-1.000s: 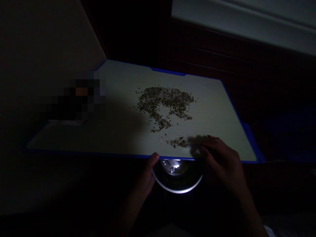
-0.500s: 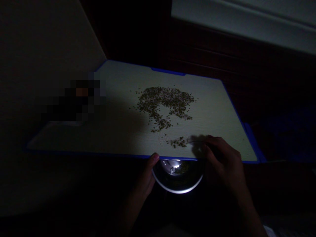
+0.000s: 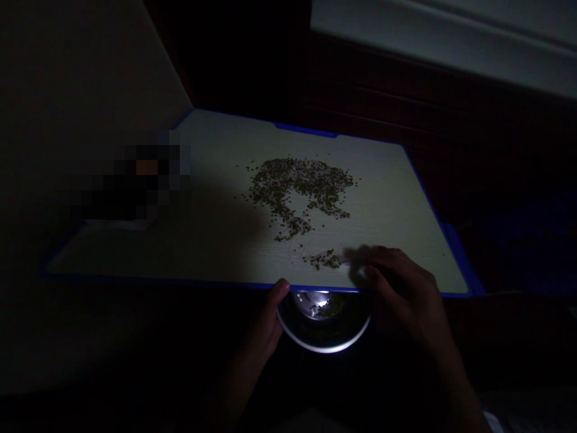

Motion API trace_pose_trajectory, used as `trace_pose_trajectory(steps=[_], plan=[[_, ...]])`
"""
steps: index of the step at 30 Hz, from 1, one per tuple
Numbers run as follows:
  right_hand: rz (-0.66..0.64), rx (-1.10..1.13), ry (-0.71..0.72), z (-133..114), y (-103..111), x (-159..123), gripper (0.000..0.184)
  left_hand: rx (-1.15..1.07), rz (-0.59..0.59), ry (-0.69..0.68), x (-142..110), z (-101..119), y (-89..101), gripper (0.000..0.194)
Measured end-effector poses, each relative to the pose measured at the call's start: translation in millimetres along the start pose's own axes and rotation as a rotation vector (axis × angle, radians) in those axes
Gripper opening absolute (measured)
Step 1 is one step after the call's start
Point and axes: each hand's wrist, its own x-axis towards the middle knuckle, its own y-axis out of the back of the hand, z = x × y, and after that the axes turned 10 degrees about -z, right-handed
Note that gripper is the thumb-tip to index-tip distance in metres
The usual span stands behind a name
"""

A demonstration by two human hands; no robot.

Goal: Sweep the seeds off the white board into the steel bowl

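Small dark-green beans or grains [image 3: 297,180] lie scattered over a pale tabletop [image 3: 387,222] with a blue edge. A smaller cluster of grains [image 3: 325,259] sits apart near the front edge. Just left of a metal bowl [image 3: 327,349], my left hand [image 3: 270,319] is closed at its rim, with the thumb on the blue edge. The bowl is partly under that edge and has more green grains [image 3: 331,307] inside. My right hand [image 3: 403,285] rests low over the board, fingers pinched right of the cluster. A thin thing seems to stick out from them; shadow hides its kind.
A pixelated dark patch [image 3: 135,180] covers something on the left of the tabletop. A pale wall [image 3: 90,72] rises at the left, and a light ledge [image 3: 428,36] runs along the upper right. Dark blue material [image 3: 536,240] shows at the right. The room is very dim.
My right hand shifts only slightly, back and forth beside the small cluster. The left hand, the bowl and the grains look practically the same.
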Motion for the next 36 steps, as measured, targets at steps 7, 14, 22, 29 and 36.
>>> trace_pose_trajectory(steps=[7,14,22,29,36], plan=[[0.000,-0.034,0.073,4,0,-2,0.012,0.011,0.022,0.014,1,0,-1.2,0.060],[-0.029,-0.020,0.104,4,-5,-9,0.013,-0.014,-0.005,0.005,-1,-2,1.7,0.057],[-0.059,0.010,0.149,0,-5,-12,0.019,-0.005,0.006,0.012,-1,-1,0.4,0.054],[-0.028,0.012,0.165,-1,-7,-14,0.019,-0.009,-0.010,-0.005,1,0,-0.1,0.045],[-0.021,0.003,0.142,-4,-5,-11,0.017,0.006,0.026,0.009,1,0,-0.6,0.052]])
